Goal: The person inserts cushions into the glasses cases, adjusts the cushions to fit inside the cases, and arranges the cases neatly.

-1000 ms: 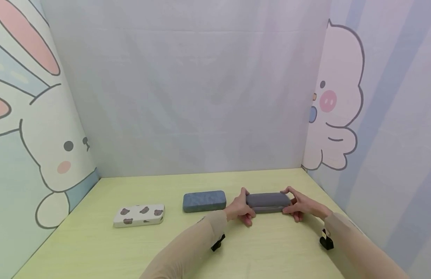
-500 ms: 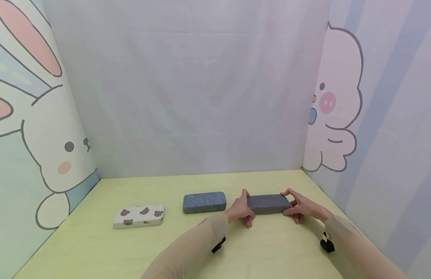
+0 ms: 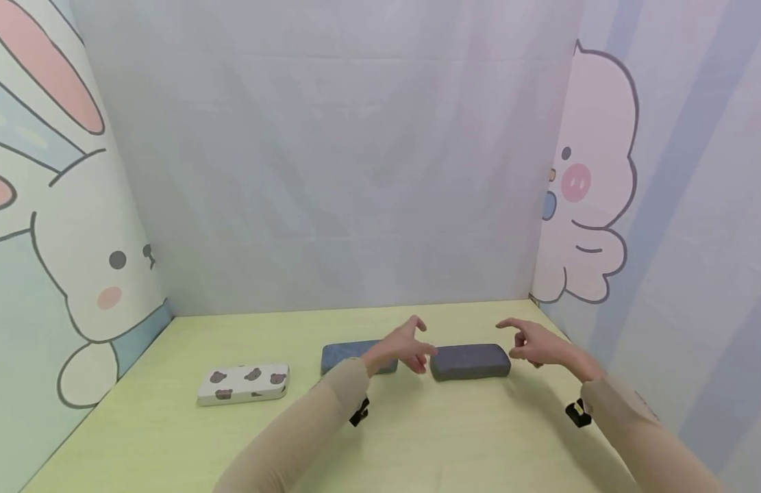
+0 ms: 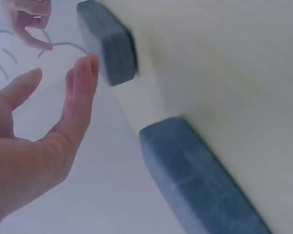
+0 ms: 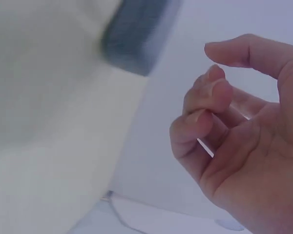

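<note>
A dark grey glasses case [image 3: 470, 361] lies closed on the table, right of centre. Off its left end hovers my left hand [image 3: 402, 346], thumb and fingers spread, holding nothing. My right hand [image 3: 536, 344] is raised just past the other end, its fingers loosely curled round nothing. In the left wrist view, a gap shows between my left hand [image 4: 44, 151] and the grey case [image 4: 110, 46]. The right wrist view has my right hand [image 5: 244, 126] apart from the blurred case [image 5: 136, 36]. Partly behind the left forearm sits a blue glasses case [image 3: 343, 352].
A white glasses case with brown bear heads [image 3: 244, 383] lies on the left of the pale yellow table [image 3: 454, 438]. A grey curtain [image 3: 331, 171] hangs behind the table, with cartoon-printed panels at both sides.
The grey case's lid, slightly ajar at first, has been pressed shut between both hands. Both hands have then let go, the left moving left and up, the right lifting away to the right.
</note>
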Available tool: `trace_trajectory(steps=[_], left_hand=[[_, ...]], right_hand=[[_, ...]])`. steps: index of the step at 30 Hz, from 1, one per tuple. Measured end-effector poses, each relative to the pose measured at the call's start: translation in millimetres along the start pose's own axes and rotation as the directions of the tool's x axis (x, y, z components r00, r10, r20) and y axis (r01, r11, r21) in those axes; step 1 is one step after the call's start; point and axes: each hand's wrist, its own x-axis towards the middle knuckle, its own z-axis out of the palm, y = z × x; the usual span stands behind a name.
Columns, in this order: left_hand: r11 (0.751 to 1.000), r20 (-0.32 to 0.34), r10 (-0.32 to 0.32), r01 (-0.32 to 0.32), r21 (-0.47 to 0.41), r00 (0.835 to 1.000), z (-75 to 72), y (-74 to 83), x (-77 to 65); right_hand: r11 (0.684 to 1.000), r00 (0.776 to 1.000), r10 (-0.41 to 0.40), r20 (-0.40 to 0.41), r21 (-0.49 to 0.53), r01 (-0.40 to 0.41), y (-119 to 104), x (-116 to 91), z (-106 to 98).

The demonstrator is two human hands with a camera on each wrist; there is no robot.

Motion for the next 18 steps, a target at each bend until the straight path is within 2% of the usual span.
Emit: trace_trajectory(steps=[3, 5, 7, 9, 12, 18], left_hand=[[0.998, -0.074, 0.045, -0.041, 0.055, 0.996, -23.0, 12.1, -11.2], [0.987, -0.134, 0.103, -0.084, 0.141, 0.986, -38.8, 20.0, -20.0], [0.963, -0.194, 0.177, -0.129, 0.236, 0.965, -53.6, 26.4, -28.7], [0.929, -0.247, 0.253, -0.164, 0.331, 0.935, -67.5, 31.1, -39.2], [0.888, -0.289, 0.337, -0.201, 0.412, 0.896, -85.5, 34.8, -56.4], [0.83, -0.326, 0.411, -0.201, 0.521, 0.851, -122.5, 36.9, -98.0]], right_hand=[[0.998, 0.993, -0.024, -0.112, -0.057, 0.018, -15, 7, -7], [0.997, 0.981, -0.042, -0.19, -0.07, 0.029, -27, 11, -11], [0.995, 0.962, -0.067, -0.265, -0.086, 0.045, -41, 16, -14], [0.995, 0.94, -0.084, -0.33, -0.086, 0.059, -55, 21, -16], [0.992, 0.908, -0.109, -0.405, -0.108, 0.071, -76, 26, -19], [0.979, 0.846, -0.196, -0.495, -0.152, 0.138, -110, 38, -14]])
